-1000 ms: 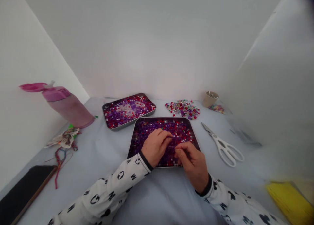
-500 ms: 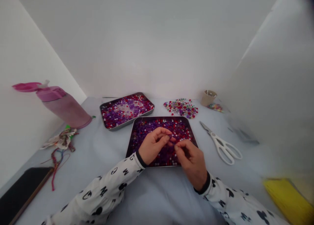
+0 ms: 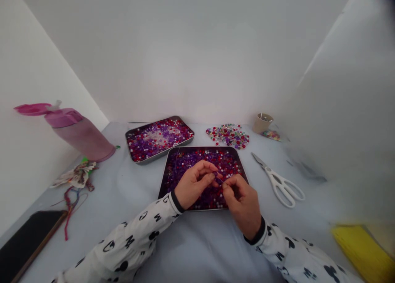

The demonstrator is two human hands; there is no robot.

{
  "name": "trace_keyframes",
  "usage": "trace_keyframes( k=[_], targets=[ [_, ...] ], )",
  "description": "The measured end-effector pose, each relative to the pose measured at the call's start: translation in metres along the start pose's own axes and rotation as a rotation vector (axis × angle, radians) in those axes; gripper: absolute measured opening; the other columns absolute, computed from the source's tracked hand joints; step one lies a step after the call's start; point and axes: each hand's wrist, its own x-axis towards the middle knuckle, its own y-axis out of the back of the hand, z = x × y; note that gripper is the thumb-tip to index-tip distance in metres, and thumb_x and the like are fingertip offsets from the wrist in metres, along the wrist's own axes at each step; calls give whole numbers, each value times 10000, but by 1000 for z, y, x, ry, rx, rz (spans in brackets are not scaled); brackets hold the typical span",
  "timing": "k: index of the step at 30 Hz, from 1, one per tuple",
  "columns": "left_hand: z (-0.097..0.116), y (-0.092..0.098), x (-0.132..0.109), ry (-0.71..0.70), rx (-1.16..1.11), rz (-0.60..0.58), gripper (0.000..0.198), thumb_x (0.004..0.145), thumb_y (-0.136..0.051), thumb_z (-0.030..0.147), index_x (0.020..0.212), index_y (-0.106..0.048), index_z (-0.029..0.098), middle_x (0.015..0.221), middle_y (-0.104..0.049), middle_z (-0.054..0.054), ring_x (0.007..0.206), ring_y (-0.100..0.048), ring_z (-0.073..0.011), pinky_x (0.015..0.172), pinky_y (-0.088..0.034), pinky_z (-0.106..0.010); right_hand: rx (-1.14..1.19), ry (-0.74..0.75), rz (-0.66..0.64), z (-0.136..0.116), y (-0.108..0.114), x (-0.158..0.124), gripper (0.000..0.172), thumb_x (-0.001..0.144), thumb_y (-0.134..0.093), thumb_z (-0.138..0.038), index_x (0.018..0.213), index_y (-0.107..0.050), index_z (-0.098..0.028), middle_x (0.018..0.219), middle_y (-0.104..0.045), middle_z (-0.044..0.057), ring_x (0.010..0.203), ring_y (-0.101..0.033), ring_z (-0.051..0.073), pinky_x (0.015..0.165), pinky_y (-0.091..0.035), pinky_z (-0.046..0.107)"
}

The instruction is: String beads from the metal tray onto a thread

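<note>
Over the near tray [image 3: 169, 159] of purple, red and white beads, both hands work close together. My left hand [image 3: 196, 183] is closed in a pinch, with a dark purple bead [image 3: 216, 174] at its fingertips. My right hand [image 3: 242, 202] pinches a thin thread [image 3: 220, 179] that runs from the bead to its thumb and forefinger. Whether the thread's end carries a needle is too small to tell. A fine strand [image 3: 176, 161] also shows along the tray's upper left.
A second bead tray [image 3: 185, 143] stands behind left, and loose beads [image 3: 228, 135] lie behind right near a paper cup [image 3: 262, 123]. White-handled scissors [image 3: 279, 182] lie right. At left are a pink bottle [image 3: 83, 134], coloured cords [image 3: 69, 204] and a phone [image 3: 29, 244]; a yellow item [image 3: 362, 252] lies right.
My right hand has shifted slightly right and down, away from the left. A short stretch of thread now shows between the fingertips, and the purple bead is plainer to see.
</note>
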Motion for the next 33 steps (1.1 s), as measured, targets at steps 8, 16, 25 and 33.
trace_keyframes(
  k=[8, 16, 25, 33],
  targets=[
    [1, 1, -1, -8, 33, 8, 122, 816, -539, 205, 910, -491, 144, 870, -620, -38, 681, -579, -95, 685, -450, -245, 5, 9, -2, 1, -3, 0, 106, 766, -463, -158, 671, -493, -193, 542, -450, -56, 475, -408, 89, 471, -330, 206],
    [1, 1, -1, -25, 45, 11, 138, 798, -566, 225, 891, -505, 143, 872, -616, -38, 683, -564, -100, 675, -450, -245, -2, 4, -1, 4, -3, 0, 102, 759, -466, -158, 665, -490, -188, 539, -450, -56, 483, -417, 87, 485, -331, 204],
    [1, 0, -1, -21, 12, 11, 160, 794, -573, 224, 908, -502, 137, 869, -615, -44, 674, -558, -95, 659, -457, -239, 26, -4, 7, 4, -2, -2, 100, 768, -470, -170, 672, -490, -191, 547, -447, -57, 470, -406, 85, 463, -324, 202],
    [1, 0, -2, 6, 73, 11, 161, 803, -562, 231, 922, -527, 127, 873, -626, -49, 646, -554, -86, 652, -449, -235, 10, 14, -7, 4, -2, -1, 109, 767, -471, -164, 661, -486, -189, 538, -449, -57, 467, -404, 83, 462, -324, 200]
  ],
)
